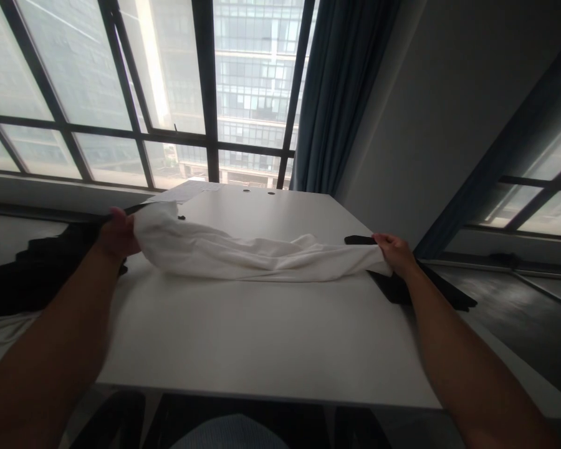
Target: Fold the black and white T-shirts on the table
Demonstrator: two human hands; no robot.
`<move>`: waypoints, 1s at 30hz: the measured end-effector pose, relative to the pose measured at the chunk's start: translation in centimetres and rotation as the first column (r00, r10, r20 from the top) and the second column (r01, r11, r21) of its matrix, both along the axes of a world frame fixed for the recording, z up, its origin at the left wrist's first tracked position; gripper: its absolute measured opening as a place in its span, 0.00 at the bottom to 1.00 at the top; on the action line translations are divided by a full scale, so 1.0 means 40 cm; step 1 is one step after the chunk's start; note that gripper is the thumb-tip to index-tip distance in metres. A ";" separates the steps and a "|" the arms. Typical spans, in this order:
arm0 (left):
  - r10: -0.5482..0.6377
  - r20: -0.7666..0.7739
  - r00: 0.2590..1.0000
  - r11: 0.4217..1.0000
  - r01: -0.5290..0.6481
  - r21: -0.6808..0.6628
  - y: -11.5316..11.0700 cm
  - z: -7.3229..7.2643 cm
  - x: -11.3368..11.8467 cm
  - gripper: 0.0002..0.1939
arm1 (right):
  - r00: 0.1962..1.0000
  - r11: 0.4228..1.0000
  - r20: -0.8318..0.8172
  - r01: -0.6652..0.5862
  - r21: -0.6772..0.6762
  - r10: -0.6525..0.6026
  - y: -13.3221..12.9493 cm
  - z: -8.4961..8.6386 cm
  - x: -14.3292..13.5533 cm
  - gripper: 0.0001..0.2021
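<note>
Whatever print the pale paper [184, 191] carries, up above the middle of the frame, is too small for me to read. My one white cloth [262, 257] stretches in loose folds across the center, over the white table [262, 340], an end in each of my two hands. My left hand [121, 234], at center left, grips its left end with the thumb up and the fingers curled, mostly hidden; my right hand [396, 254], right of center, pinches the other end between thumb and fingers. Under and beside my right hand lies a black item [432, 288], partly covered (I can't tell what it is). A dark fabric heap [23, 265] is cut off by the left edge, with a pale cloth [4, 329] below it, cut off too. I count two dark round holes [246, 191] near the table's far end and one blue curtain [346, 93] at upper center-right.
</note>
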State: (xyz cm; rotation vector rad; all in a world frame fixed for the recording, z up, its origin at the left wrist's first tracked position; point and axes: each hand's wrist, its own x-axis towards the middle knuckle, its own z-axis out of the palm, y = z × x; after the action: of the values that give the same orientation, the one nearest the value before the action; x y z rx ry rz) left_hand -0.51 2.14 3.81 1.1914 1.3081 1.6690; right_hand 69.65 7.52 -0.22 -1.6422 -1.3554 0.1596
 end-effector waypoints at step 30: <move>0.565 -0.557 0.609 0.817 -0.510 0.270 0.038 -0.018 0.055 0.20 | 0.821 0.967 0.543 0.037 0.254 -0.174 -0.039 0.056 -0.117 0.15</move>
State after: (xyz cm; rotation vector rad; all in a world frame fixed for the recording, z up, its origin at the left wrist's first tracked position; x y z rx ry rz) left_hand 1.70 3.68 3.08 1.5874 2.2149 1.8113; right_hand 64.95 5.96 2.03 -1.6170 -1.6340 -0.5819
